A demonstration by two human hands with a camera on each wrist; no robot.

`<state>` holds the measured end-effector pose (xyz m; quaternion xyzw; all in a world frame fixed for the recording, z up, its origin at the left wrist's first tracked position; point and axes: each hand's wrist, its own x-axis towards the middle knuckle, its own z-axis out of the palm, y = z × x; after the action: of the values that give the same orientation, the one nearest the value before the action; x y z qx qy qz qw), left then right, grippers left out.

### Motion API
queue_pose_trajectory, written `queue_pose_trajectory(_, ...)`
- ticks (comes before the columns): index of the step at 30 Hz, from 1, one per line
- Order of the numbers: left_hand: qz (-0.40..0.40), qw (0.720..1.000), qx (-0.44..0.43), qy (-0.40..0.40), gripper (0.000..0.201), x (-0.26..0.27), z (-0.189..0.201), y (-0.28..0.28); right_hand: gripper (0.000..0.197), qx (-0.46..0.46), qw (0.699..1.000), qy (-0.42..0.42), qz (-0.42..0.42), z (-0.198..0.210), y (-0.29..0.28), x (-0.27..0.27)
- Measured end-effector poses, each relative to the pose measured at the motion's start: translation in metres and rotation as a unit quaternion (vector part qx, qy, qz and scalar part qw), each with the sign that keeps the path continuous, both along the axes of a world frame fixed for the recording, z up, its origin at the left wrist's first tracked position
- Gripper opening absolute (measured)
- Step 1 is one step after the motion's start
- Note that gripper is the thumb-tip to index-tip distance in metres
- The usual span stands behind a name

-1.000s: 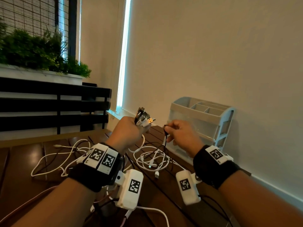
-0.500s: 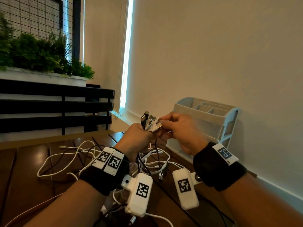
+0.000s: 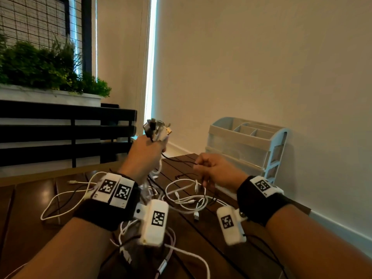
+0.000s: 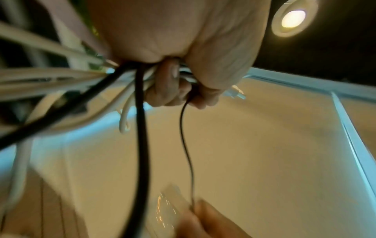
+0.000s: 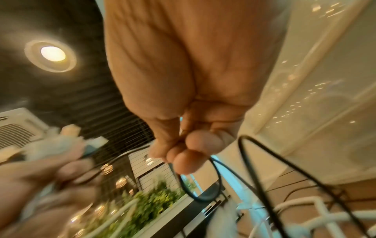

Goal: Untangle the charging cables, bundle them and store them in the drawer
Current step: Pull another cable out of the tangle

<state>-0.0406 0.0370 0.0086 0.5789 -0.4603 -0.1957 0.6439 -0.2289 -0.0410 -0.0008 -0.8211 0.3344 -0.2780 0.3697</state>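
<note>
- The left hand (image 3: 145, 156) is clenched round a bunch of cable plugs (image 3: 158, 128).
- The right hand (image 3: 217, 170) pinches a thin black cable (image 3: 177, 161) above the tabletop (image 3: 30, 200).

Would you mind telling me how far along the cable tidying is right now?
Done: several plug ends are gathered upright in the left hand. In hand: the right hand pinches a thin black cable running from that fist, apparently drawing it out. Left: white cables lie looped and crossed on the table, nothing is bundled, and the drawer organizer looks closed.
</note>
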Motion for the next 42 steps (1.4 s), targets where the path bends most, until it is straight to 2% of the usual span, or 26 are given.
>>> queue_pose_trajectory(1, 0.03, 0.996, -0.007, -0.083, 0.032, 0.006, 0.005, 0.005, 0.005, -0.009, 1.0, -0.008, -0.007, 0.002, -0.006, -0.007)
queue_pose_trajectory(3, 0.059, 0.981, -0.034, -0.184, 0.021, 0.013, 0.012, 0.012, 0.005, -0.062, 0.998, 0.026, -0.015, 0.008, -0.016, -0.015)
queue_pose_trajectory(4, 0.074, 0.972, -0.028, -0.219, 0.019, 0.014, 0.012, 0.015, 0.006, -0.117, 0.989, 0.086, -0.023, 0.01, -0.02, -0.016)
queue_pose_trajectory(6, 0.107, 0.957, -0.006, -0.27, 0.025, 0.013, 0.007, 0.013, 0.006, -0.248, 0.941, 0.225, -0.041, 0.012, -0.022, -0.012)
queue_pose_trajectory(7, 0.111, 0.959, -0.003, -0.261, 0.026, 0.012, 0.005, 0.012, 0.006, -0.297, 0.92, 0.253, -0.042, 0.012, -0.021, -0.009)
queue_pose_trajectory(8, 0.102, 0.971, -0.017, -0.216, 0.025, 0.01, 0.005, 0.011, 0.007, -0.324, 0.912, 0.247, -0.039, 0.011, -0.019, -0.006)
queue_pose_trajectory(10, 0.045, 0.995, -0.063, -0.057, 0.02, 0.006, 0.008, 0.01, 0.015, -0.342, 0.924, 0.169, -0.033, 0.006, -0.014, -0.002)
queue_pose_trajectory(12, -0.025, 0.993, -0.084, 0.079, 0.013, 0.001, 0.01, 0.011, 0.022, -0.309, 0.947, 0.087, -0.025, 0.002, -0.009, 0.0)
queue_pose_trajectory(14, -0.085, 0.983, -0.067, 0.148, 0.017, 0.002, 0.009, 0.013, 0.024, -0.263, 0.964, 0.049, -0.01, -0.003, -0.004, 0.0)
queue_pose_trajectory(15, -0.105, 0.979, -0.06, 0.161, 0.02, 0.003, 0.01, 0.014, 0.022, -0.256, 0.965, 0.059, -0.01, -0.006, -0.003, 0.0)
queue_pose_trajectory(17, -0.105, 0.985, -0.059, 0.126, 0.02, 0.006, 0.01, 0.014, 0.015, -0.277, 0.949, 0.15, -0.026, -0.009, -0.008, -0.003)
queue_pose_trajectory(19, -0.083, 0.994, -0.052, 0.054, 0.023, 0.008, 0.012, 0.015, 0.014, -0.31, 0.912, 0.262, -0.057, -0.014, -0.018, -0.006)
queue_pose_trajectory(20, -0.08, 0.994, -0.054, 0.043, 0.024, 0.009, 0.013, 0.016, 0.014, -0.32, 0.892, 0.31, -0.075, -0.017, -0.023, -0.009)
queue_pose_trajectory(22, -0.092, 0.992, -0.063, 0.063, 0.025, 0.014, 0.017, 0.018, 0.018, -0.33, 0.854, 0.389, -0.095, -0.023, -0.03, -0.015)
queue_pose_trajectory(23, -0.098, 0.99, -0.068, 0.076, 0.025, 0.017, 0.018, 0.019, 0.02, -0.313, 0.854, 0.404, -0.095, -0.026, -0.032, -0.019)
queue_pose_trajectory(25, -0.1, 0.989, -0.074, 0.079, 0.024, 0.02, 0.021, 0.021, 0.023, -0.259, 0.88, 0.384, -0.103, -0.031, -0.036, -0.026)
queue_pose_trajectory(29, -0.076, 0.994, -0.055, 0.048, 0.026, 0.026, 0.017, 0.018, 0.028, -0.136, 0.937, 0.274, -0.171, -0.036, -0.049, -0.031)
queue_pose_trajectory(32, -0.045, 0.997, -0.056, 0.037, 0.026, 0.037, 0.019, 0.02, 0.032, -0.093, 0.924, 0.311, -0.2, -0.034, -0.054, -0.033)
queue_pose_trajectory(35, -0.059, 0.992, -0.079, 0.076, 0.022, 0.032, 0.019, 0.017, 0.025, -0.082, 0.87, 0.461, -0.155, -0.021, -0.045, -0.029)
queue_pose_trajectory(37, -0.072, 0.989, -0.098, 0.088, 0.02, 0.019, 0.015, 0.014, 0.028, -0.11, 0.842, 0.514, -0.127, -0.008, -0.028, -0.02)
queue_pose_trajectory(38, -0.076, 0.988, -0.104, 0.081, 0.019, 0.013, 0.012, 0.011, 0.025, -0.157, 0.838, 0.506, -0.129, -0.001, -0.016, -0.014)
queue_pose_trajectory(40, -0.091, 0.988, -0.104, 0.074, 0.021, 0.003, 0.008, 0.007, 0.021, -0.3, 0.84, 0.429, -0.147, 0.011, 0.008, 0.002)
queue_pose_trajectory(41, -0.098, 0.987, -0.103, 0.08, 0.021, -0.001, 0.007, 0.006, 0.028, -0.344, 0.856, 0.362, -0.131, 0.013, 0.016, 0.011)
queue_pose_trajectory(42, -0.104, 0.985, -0.1, 0.09, 0.021, -0.002, 0.007, 0.005, 0.04, -0.343, 0.884, 0.305, -0.089, 0.013, 0.022, 0.02)
